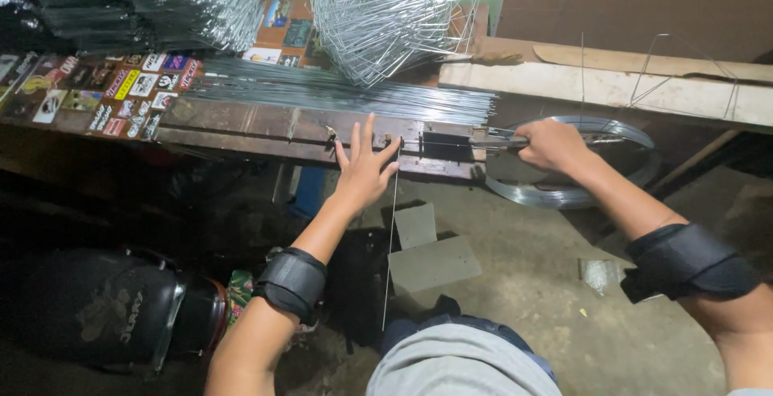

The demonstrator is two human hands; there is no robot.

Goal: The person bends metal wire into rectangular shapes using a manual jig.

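Both hands work at the front edge of a long, dark, worn wooden worktop (241, 126). On the left, the hand (364, 169) is spread, fingers fanned and palm pressed flat against the worktop's front face, grasping nothing; a thin straight steel wire (390, 243) hangs down just beside its fingertips, running from the worktop edge towards the person's lap, and the flat palm seems placed to steady that wire against the wood. On the right, the hand (551, 145) is clenched around the handle of a metal lever tool (499, 140) fixed at the end of the worktop, a firm grip of the kind that suits pulling or pressing the lever. Each forearm wears a black wrist band, one on the left (292, 283) and one on the right (684, 261). On top of the worktop, near the hands, lies a flat bundle of straight silvery wire rods (346, 94), laid lengthwise within easy reach. Behind it stands a heap of bent wire frames (382, 13). A round coil of flat grey metal band (580, 162) rests just beyond the right hand, under a pale wooden plank (612, 86). Colourful stickers (121, 90) cover the worktop's left end.
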